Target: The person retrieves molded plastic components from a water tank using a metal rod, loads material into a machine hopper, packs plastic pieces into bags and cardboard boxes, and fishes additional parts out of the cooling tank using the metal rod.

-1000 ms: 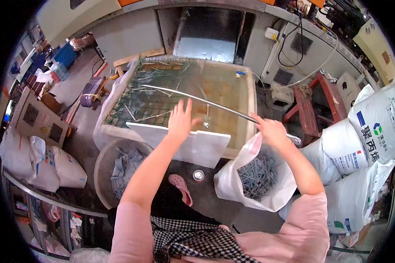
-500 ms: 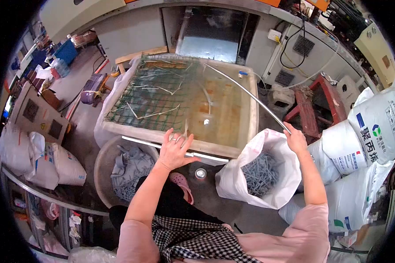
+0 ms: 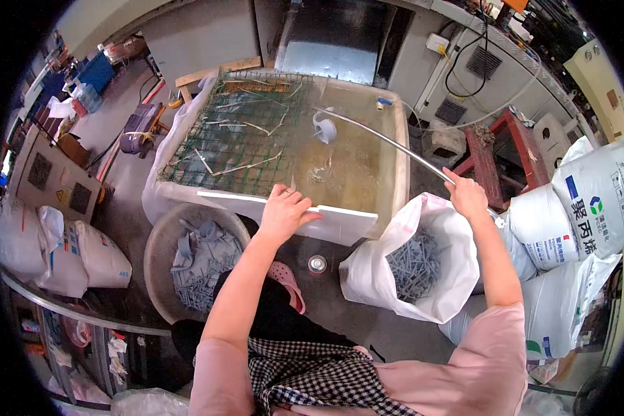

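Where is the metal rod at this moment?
In the head view, the metal rod slants over the right part of the water tub, gripped by the right hand beside the open white sack.

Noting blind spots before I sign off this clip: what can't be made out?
Head view: whether the metal rod touches the gray curl; too small.
Head view: floor of the tank; murky water and green net hide it.
Head view: bottom of the white sack; gray strips cover it.
Head view: beige panel; edge cuts it.
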Available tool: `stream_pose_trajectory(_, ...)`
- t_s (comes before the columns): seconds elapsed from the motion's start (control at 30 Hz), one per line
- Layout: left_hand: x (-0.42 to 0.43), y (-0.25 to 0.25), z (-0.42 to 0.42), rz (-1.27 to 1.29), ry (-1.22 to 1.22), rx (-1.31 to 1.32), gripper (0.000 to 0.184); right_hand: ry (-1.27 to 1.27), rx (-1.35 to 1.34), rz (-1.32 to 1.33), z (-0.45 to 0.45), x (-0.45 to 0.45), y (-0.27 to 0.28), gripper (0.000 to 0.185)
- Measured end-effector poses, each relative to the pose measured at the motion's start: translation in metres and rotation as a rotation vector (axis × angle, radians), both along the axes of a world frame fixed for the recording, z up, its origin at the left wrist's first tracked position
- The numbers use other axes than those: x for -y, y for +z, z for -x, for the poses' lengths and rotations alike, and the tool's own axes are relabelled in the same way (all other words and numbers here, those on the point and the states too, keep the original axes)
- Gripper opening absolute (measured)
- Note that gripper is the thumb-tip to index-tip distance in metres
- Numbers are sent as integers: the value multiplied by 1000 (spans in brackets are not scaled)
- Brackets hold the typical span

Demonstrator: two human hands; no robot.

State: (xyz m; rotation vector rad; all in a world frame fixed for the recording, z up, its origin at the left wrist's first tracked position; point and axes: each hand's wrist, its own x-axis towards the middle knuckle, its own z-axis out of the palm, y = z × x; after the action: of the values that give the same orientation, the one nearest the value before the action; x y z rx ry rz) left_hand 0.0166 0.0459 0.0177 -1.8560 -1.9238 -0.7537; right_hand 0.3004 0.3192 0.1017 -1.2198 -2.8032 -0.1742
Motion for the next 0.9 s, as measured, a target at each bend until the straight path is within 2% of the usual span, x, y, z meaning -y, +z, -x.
stream_pose_trajectory(0.23,2,-3,-8,44,-8,-6,30,-34,149,28,-8,5,43,33)
stream_pose_trajectory(0.4,2,-7,-8,34,-17,1,27,-69,124,-66,-30,8,64,32)
stream_pose_trajectory(0.5,2,-9,-10,5,-27,-9,25,-96,84,-19,-45,0,69,30)
stream_pose_trajectory(0.6,2,-11,-11,14,-25,11,25,-149,190,38,-46,2,69,30)
stream_pose_trajectory(0.73,-1,-8,-17,56,-21,-22,24,-58,186,52,-46,-5,38,31)
stream_pose_trajectory(0.9,-3,-6,-21,65,-32,-7,24,-131,172,163,-39,-10,19,31)
